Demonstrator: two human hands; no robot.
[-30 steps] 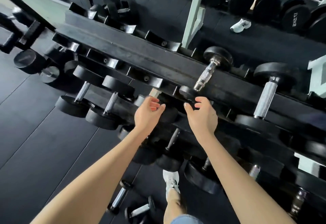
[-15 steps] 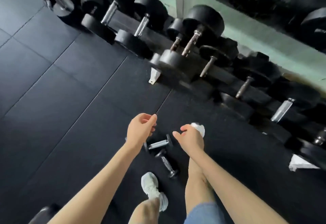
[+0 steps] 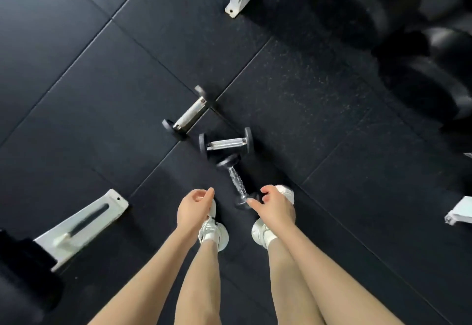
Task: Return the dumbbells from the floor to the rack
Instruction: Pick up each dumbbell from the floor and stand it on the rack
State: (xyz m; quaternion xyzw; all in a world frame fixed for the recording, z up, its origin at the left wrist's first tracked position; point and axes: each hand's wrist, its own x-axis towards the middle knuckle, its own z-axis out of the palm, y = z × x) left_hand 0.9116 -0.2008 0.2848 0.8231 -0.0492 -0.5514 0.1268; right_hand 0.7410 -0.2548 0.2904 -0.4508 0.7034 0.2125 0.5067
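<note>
— Nearest, what are the hands doing?
— Both hang over the white shoes (image 3: 213,232). The left hand (image 3: 192,209) is loosely curled, empty. The right hand (image 3: 274,207) is half open, empty, its fingertips (image 3: 251,203) just beside the near end of a dumbbell (image 3: 235,179); contact I cannot tell.
— And farther out?
— A second dumbbell (image 3: 226,143) touches its far end, a third (image 3: 189,113) lies left on the black floor (image 3: 102,94), and the rack (image 3: 383,30) stands far right.

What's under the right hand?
Under the right hand: the white toe of a shoe and the near end of the closest dumbbell, both on the black floor mat. That dumbbell's near head is mostly covered; contact can't be judged.
</note>
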